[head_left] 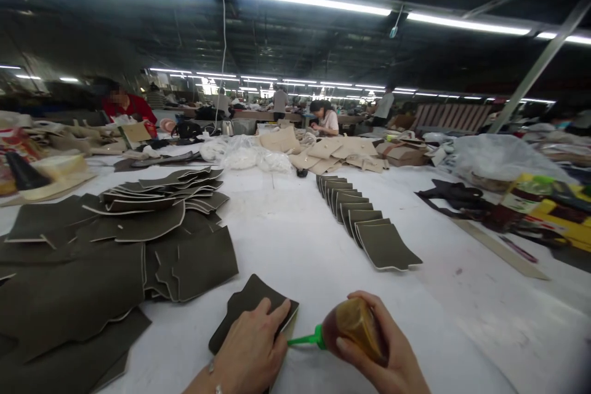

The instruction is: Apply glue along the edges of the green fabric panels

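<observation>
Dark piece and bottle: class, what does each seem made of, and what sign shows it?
Dark piece under the left hand: likely leather or synthetic sheet, matte olive, thin, pale edge. Bottle in the right hand: probably translucent plastic, amber contents showing; green nozzle glossy.

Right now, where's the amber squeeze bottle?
Head view, bottom centre: amber squeeze bottle in the right hand, green nozzle at the dark piece under the left hand.

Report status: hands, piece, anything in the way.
Left hand flat on dark piece. Right hand grips squeeze bottle, green nozzle at piece edge. Cut stack apart, left.
</observation>
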A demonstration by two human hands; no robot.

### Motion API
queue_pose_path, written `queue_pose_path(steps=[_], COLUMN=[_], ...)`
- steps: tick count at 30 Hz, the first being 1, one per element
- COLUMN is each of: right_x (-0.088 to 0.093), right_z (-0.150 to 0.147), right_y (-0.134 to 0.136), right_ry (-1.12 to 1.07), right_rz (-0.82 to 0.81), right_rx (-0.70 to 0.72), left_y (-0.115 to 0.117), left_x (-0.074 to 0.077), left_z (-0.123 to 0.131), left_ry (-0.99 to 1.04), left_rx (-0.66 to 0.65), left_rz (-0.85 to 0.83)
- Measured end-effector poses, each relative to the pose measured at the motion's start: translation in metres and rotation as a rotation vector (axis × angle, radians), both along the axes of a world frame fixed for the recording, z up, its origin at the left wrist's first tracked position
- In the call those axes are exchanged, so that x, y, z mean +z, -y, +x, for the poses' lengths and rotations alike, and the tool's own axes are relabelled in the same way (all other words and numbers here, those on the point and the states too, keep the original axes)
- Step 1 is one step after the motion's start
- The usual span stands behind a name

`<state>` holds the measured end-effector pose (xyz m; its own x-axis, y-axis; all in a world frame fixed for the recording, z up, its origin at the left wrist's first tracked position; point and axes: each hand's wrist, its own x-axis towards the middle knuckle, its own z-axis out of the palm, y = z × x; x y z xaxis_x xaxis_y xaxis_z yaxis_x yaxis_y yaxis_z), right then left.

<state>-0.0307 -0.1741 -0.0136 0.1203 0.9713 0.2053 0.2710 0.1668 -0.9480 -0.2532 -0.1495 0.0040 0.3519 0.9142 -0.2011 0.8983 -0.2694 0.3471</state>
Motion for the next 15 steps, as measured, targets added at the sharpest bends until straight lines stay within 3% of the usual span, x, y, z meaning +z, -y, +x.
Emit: queue_pose_path(steps=[6,15], right_x=[0.0064,0.0000], right_z=[0.0045,0.0056], right_y=[-0.0010,0.0063], right_ry=[0.042,0.047], right_rz=[-0.053,-0.101], right_rx=[-0.010,0.049], left_y=[0.0018,0.0021], left_x=[0.0044,0.0016], left_z=[-0.0031,-0.0053], left_ry=[0.019,0.018], left_rx=[-0.017,-0.020], left_rz=[0.019,0.043])
